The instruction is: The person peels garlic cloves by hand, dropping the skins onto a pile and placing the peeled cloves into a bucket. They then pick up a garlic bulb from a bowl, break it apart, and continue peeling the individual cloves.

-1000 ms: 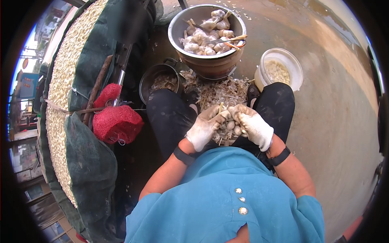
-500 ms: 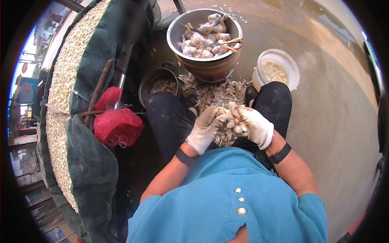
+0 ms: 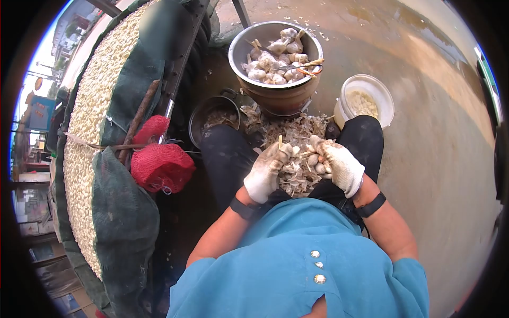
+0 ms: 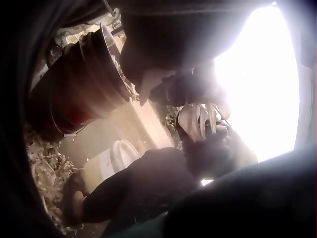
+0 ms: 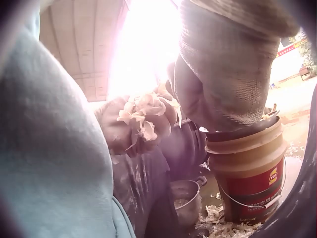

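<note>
Gripping a garlic stalk (image 3: 280,141), the left hand (image 3: 266,172), fingers curled, is above the left edge of the husks (image 3: 295,183); above their right edge, the right hand (image 3: 342,165) curls round garlic cloves (image 3: 319,168). Farther right stands a white tub (image 3: 386,102).

Daylit head view, curved black edges, white glare in wrist views

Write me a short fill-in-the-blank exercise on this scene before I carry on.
The round silver metal bowl of whitish garlic bulbs tops a brown plastic ____.
The round white plastic tub stands nearest the person's ____ knee.
The left hand and right hand wear soiled white fabric ____.

Missing: bucket; right; gloves.
</note>
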Motion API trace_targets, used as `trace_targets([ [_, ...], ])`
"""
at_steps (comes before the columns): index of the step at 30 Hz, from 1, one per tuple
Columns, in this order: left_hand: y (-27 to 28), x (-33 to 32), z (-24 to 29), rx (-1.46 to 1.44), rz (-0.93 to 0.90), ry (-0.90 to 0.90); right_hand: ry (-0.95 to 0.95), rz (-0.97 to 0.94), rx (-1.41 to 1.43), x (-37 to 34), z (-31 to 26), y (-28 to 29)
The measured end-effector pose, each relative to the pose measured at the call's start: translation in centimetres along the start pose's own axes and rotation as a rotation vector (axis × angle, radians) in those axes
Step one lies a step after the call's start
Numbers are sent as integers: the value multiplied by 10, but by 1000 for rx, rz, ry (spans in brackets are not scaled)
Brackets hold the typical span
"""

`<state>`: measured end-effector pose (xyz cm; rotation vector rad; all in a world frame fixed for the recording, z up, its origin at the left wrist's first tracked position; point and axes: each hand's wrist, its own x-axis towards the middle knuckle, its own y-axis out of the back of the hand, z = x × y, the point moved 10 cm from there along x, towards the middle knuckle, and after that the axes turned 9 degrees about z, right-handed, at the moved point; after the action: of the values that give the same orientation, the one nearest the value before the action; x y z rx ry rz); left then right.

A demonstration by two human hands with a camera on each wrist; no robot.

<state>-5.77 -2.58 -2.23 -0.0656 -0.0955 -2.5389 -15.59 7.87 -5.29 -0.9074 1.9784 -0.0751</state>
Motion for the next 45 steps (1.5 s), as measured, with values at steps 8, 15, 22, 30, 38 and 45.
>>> trace_targets([
  [8,19,-2,-24,-311,133,346,94,252,6,41,-22,60],
  [15,39,4,-57,-298,252,406,323,-155,-144,-2,-88,-119],
  [22,44,7,-50,-419,273,489,380,33,-735,43,-51,-86],
  [30,20,19,-1,-680,126,430,109,-81,-364,45,-19,-68],
  [38,8,15,-13,-806,93,510,-10,-149,-55,27,-10,-69],
  [45,9,14,-21,-598,134,449,174,-93,-264,31,-16,-59],
])
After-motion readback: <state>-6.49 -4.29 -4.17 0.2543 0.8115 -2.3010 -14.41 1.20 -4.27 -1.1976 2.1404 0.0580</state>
